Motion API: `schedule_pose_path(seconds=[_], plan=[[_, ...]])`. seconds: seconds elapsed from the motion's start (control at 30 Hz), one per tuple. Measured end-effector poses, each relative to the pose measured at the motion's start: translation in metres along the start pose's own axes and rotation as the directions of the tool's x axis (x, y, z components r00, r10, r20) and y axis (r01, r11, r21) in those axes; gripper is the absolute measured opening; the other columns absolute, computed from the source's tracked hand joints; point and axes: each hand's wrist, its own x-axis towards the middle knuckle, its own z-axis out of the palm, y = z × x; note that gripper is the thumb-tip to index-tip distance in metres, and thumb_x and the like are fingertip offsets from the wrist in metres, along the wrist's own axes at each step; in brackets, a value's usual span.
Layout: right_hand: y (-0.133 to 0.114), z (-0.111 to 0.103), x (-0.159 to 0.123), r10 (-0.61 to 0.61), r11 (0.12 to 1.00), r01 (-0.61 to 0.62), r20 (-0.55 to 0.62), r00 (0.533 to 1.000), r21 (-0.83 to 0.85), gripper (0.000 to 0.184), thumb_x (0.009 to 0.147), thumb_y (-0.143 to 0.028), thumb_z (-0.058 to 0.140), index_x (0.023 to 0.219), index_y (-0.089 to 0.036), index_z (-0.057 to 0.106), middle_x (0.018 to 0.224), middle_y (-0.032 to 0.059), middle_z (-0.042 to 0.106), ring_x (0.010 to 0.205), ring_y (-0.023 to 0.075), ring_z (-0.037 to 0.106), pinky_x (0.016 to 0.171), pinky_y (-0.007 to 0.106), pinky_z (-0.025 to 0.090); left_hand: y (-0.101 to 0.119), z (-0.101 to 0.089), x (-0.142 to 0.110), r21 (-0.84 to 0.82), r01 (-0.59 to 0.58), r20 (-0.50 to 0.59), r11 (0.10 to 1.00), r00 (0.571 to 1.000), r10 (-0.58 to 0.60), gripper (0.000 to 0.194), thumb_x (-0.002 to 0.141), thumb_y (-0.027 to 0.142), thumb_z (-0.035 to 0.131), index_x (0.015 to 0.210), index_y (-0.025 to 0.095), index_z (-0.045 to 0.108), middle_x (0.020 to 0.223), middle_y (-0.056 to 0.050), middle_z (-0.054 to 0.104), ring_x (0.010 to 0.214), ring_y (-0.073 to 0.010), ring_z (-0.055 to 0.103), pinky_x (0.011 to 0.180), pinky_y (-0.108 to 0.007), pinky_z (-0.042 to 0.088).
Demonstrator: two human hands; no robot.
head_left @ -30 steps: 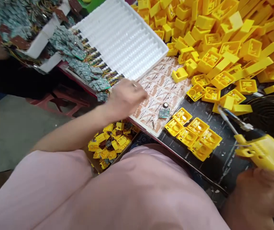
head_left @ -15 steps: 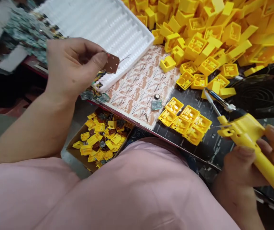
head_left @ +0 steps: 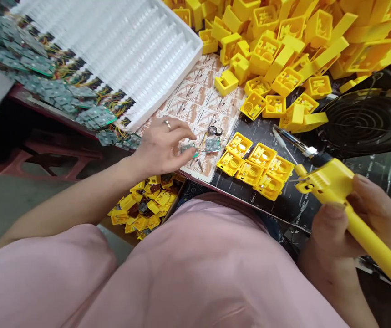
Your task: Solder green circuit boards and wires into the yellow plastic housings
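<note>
My right hand [head_left: 359, 228] is wrapped round a yellow soldering iron [head_left: 332, 177] with a solder-feed tube, its tip pointing up and left over the black mat. On the patterned paper, my left hand [head_left: 163, 146] is low, thumb and fingers apart around a small green circuit board [head_left: 190, 149]. A second circuit board [head_left: 213, 145] lies just right of it, with two small round parts [head_left: 215, 130] above. Further right, several open yellow plastic housings [head_left: 263, 155] sit in a tight group, metal contacts showing inside.
A large heap of yellow housings [head_left: 291, 45] fills the back. At the back left is a white foam tray [head_left: 113, 41], wired circuit boards [head_left: 34, 64] along its edge. A black fan [head_left: 362, 118] stands right. Below the table edge is a box of yellow parts [head_left: 144, 205].
My left hand has come down and right to the paper; the brown board it held is no longer visible. Another circuit board and round part now lie there. My right hand still grips the iron.
</note>
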Motion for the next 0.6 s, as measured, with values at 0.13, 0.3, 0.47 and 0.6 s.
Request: schedule_pose_path(seconds=[0.13, 0.3, 0.47, 0.6], plan=[[0.001, 0.003, 0.004, 0.037, 0.998, -0.038, 0.017, 0.999, 0.06, 0.041, 0.101, -0.054, 0.076, 0.133, -0.028, 0.081, 0.094, 0.004, 0.08, 0.066, 0.0144, 0.063, 0.053, 0.029, 0.045, 0.013, 0.018, 0.019, -0.012, 0.075, 0.137, 0.997, 0.988, -0.073, 0.03, 0.099, 0.039, 0.058, 0.105, 0.019, 0.078, 0.108, -0.01, 0.079, 0.106, -0.0313, 0.071, 0.099, -0.051, 0.053], [0.007, 0.001, 0.001, 0.069, 0.997, -0.063, -0.115, 0.991, 0.054, 0.03, 0.101, -0.049, 0.076, 0.122, -0.029, 0.085, 0.09, 0.003, 0.08, 0.063, 0.0147, 0.063, 0.051, 0.029, 0.044, 0.011, 0.028, 0.02, -0.152, 0.167, 0.14, 0.974, 0.979, -0.146, 0.026, 0.101, 0.036, 0.056, 0.091, 0.022, 0.076, 0.099, -0.007, 0.081, 0.105, -0.029, 0.072, 0.102, -0.05, 0.052], [0.005, 0.003, 0.0, 0.293, 0.954, -0.274, -0.196, 0.936, 0.119, 0.03, 0.087, -0.043, 0.088, 0.113, -0.029, 0.087, 0.096, 0.0019, 0.079, 0.058, 0.0116, 0.055, 0.045, 0.027, 0.036, 0.019, 0.02, 0.023, -0.325, 0.171, 0.129, 0.93, 0.982, -0.136, 0.022, 0.104, 0.038, 0.056, 0.096, 0.024, 0.072, 0.099, -0.001, 0.083, 0.096, -0.021, 0.074, 0.124, -0.054, 0.042], [-0.002, 0.003, 0.003, 0.388, 0.914, -0.36, -0.139, 0.911, 0.19, 0.038, 0.097, -0.062, 0.077, 0.104, -0.026, 0.088, 0.075, 0.0007, 0.071, 0.055, 0.0125, 0.059, 0.046, 0.026, 0.042, 0.034, 0.023, 0.028, -0.307, 0.096, 0.166, 0.947, 0.985, -0.046, 0.022, 0.101, 0.033, 0.056, 0.09, 0.025, 0.073, 0.089, 0.001, 0.08, 0.098, -0.0223, 0.073, 0.132, -0.066, 0.027]])
